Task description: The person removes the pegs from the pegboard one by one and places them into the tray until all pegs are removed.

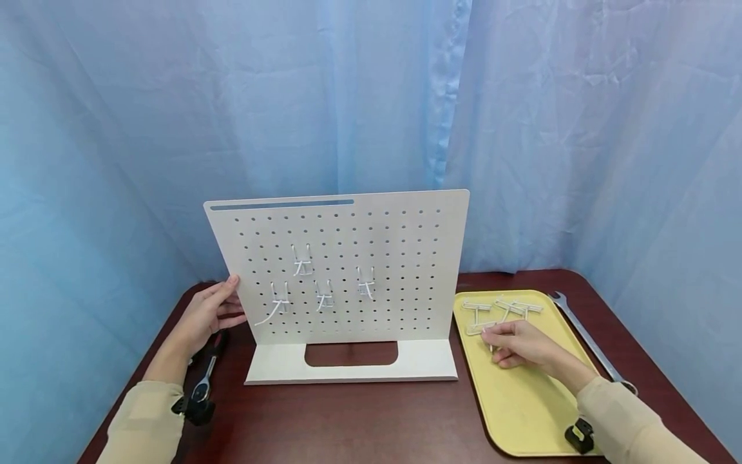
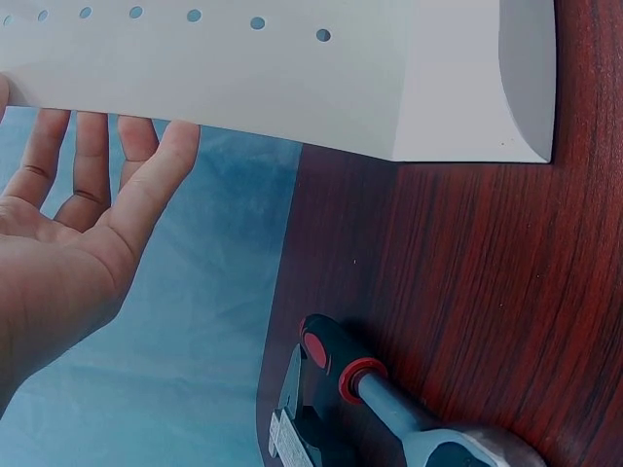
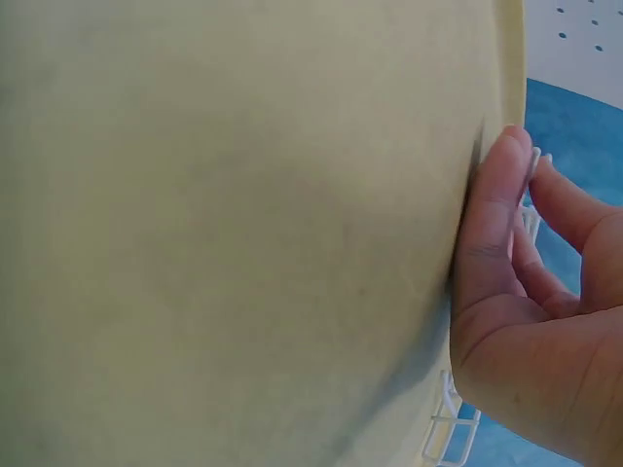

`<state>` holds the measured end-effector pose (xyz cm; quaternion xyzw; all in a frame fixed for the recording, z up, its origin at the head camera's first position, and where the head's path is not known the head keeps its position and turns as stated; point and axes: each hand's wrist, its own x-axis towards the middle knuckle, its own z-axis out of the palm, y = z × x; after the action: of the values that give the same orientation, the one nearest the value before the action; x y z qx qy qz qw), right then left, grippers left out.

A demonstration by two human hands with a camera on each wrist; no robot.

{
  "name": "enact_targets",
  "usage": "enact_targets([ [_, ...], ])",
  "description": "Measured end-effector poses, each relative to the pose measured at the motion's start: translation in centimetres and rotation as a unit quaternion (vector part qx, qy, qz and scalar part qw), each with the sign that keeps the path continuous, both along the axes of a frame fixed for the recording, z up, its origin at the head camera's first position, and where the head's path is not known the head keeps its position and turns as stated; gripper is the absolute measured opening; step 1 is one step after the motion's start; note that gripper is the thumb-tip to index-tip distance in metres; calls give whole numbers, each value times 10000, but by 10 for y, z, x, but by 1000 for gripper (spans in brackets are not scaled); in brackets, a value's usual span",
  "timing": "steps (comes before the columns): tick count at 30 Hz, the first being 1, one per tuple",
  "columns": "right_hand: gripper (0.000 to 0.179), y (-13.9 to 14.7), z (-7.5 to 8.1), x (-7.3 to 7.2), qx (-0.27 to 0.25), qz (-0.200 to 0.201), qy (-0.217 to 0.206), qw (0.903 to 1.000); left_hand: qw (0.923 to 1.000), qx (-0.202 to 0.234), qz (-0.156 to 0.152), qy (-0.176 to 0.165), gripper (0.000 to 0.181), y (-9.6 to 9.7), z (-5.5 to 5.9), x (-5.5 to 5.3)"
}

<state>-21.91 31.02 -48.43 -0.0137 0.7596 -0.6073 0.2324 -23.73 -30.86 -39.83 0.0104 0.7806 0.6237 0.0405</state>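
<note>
White perforated board (image 1: 400,277) with rows of round holes stands on a dark reddish-brown wood-grain surface (image 1: 348,419), four white wire hooks (image 1: 302,262) hanging on its face. The left hand (image 1: 204,317) grips the board's left edge, thumb in front, fingers behind. The right hand (image 1: 518,346) pinches another white wire hook (image 1: 491,348) over a yellow rectangular tray (image 1: 533,419); more white hooks (image 1: 476,306) lie toward its far end. Just beside the tray rests a long silver wrench (image 1: 588,338).

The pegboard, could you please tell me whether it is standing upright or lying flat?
Upright: the pegboard rises from its base on the table, and the left hand holds its side edge.
</note>
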Motion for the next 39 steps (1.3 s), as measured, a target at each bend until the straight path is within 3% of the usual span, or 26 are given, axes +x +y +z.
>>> enact_targets([
  [5, 57, -3, 0, 1, 181, -152, 1, 9997, 10000, 43, -19, -51, 58, 1, -1, 0],
  [17, 33, -6, 3, -1, 157, -199, -118, 9996, 9999, 98, -29, -31, 57, -1, -1, -3],
  [39, 35, -8, 4, 1, -76, -449, -232, 9987, 10000, 68, 13, -17, 56, -1, 0, 0],
])
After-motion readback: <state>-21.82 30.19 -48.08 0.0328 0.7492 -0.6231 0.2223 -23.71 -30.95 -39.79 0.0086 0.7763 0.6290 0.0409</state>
